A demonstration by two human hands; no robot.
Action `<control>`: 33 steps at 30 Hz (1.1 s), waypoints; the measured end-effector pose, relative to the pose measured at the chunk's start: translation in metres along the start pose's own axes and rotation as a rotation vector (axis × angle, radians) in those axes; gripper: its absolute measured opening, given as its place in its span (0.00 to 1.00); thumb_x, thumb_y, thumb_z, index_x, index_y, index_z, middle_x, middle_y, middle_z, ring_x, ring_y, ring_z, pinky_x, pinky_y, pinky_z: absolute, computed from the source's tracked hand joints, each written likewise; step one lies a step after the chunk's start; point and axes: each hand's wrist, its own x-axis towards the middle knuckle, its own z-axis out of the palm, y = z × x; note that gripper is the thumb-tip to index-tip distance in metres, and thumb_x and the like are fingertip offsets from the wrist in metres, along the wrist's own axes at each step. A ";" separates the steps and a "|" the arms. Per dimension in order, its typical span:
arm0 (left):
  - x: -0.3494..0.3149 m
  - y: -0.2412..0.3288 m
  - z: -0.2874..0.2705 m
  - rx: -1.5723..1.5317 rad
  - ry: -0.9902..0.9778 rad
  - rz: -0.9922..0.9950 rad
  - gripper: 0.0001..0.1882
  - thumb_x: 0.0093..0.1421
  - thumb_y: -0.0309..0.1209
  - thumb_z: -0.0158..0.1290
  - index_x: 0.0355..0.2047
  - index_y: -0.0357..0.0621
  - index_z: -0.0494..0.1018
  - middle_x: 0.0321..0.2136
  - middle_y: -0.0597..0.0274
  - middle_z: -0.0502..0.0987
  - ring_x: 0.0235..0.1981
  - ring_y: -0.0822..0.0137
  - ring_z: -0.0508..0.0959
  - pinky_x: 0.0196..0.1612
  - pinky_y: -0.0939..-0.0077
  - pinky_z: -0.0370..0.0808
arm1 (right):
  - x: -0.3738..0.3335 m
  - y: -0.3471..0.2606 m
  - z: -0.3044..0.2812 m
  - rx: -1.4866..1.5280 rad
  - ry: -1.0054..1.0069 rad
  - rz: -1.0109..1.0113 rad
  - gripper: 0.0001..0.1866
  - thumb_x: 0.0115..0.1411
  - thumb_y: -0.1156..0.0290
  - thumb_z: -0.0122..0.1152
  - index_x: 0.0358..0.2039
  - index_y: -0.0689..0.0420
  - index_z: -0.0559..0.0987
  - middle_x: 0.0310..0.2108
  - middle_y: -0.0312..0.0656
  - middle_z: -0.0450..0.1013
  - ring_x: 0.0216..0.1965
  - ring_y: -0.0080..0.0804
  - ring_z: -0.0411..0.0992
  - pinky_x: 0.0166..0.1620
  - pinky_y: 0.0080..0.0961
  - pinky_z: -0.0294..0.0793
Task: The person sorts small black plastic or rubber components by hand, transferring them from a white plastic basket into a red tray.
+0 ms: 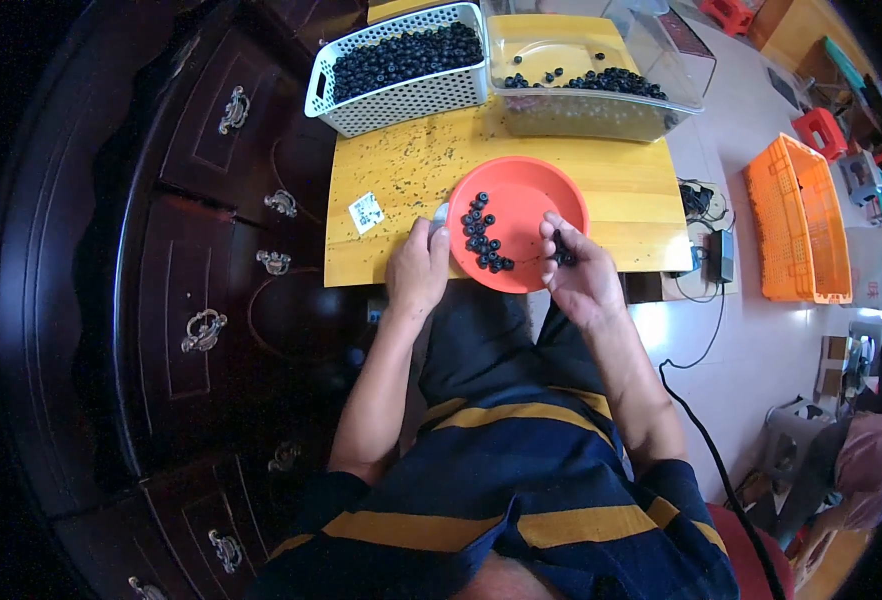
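Though filled along the far edge by a white perforated basket [411, 108] on the left and a clear tub [566, 118] toward the right corner, open for moving across a middle band of the yellow surface [633, 190]. Roomy too along the right edge, bare from there to the red bowl [523, 215]. Scattered with dark specks [444, 155] over the left half, with a small white printed square [366, 213] near the left edge. Close beyond that edge, a dark drawer cabinet [186, 240]; on the floor [761, 345] off the right edge, a tangle of cables [698, 205] and, farther out, an orange crate [796, 220].

At the middle of the near edge, the red bowl, appearing to jut slightly past it. Inside, curving along its left and near sides, small black ring-shaped pieces [483, 262]. Just outside the left rim, the left hand [419, 265], partly curled, fingertips at a pale thing [440, 214] too hidden to name; cannot tell whether gripping the rim. Over the right rim, palm showing, the right hand [585, 275], thumb and fingers closed on a few black pieces [563, 255], apart from those in the bowl. Heaped in the basket and along the tub's near side, more dark pieces [411, 60].
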 end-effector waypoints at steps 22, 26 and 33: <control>-0.040 0.089 -0.026 -0.187 -0.254 0.366 0.20 0.58 0.39 0.66 0.47 0.45 0.75 0.28 0.54 0.83 0.30 0.50 0.85 0.33 0.59 0.78 | -0.019 0.032 -0.012 -0.446 -0.289 -0.119 0.24 0.72 0.44 0.51 0.38 0.53 0.80 0.24 0.28 0.71 0.20 0.14 0.59 0.22 0.15 0.54; -0.042 0.089 -0.021 -0.225 -0.203 0.434 0.20 0.58 0.37 0.65 0.48 0.44 0.75 0.27 0.54 0.82 0.30 0.51 0.84 0.32 0.59 0.78 | -0.022 0.037 -0.007 -0.490 -0.271 -0.123 0.25 0.72 0.43 0.52 0.36 0.53 0.81 0.24 0.28 0.71 0.20 0.15 0.58 0.22 0.15 0.53; -0.041 0.086 -0.018 -0.272 -0.232 0.419 0.12 0.60 0.30 0.62 0.43 0.41 0.76 0.23 0.55 0.81 0.25 0.54 0.83 0.29 0.61 0.77 | -0.019 0.035 -0.018 -0.418 -0.321 -0.010 0.22 0.73 0.45 0.51 0.41 0.51 0.78 0.23 0.27 0.67 0.19 0.15 0.58 0.21 0.15 0.53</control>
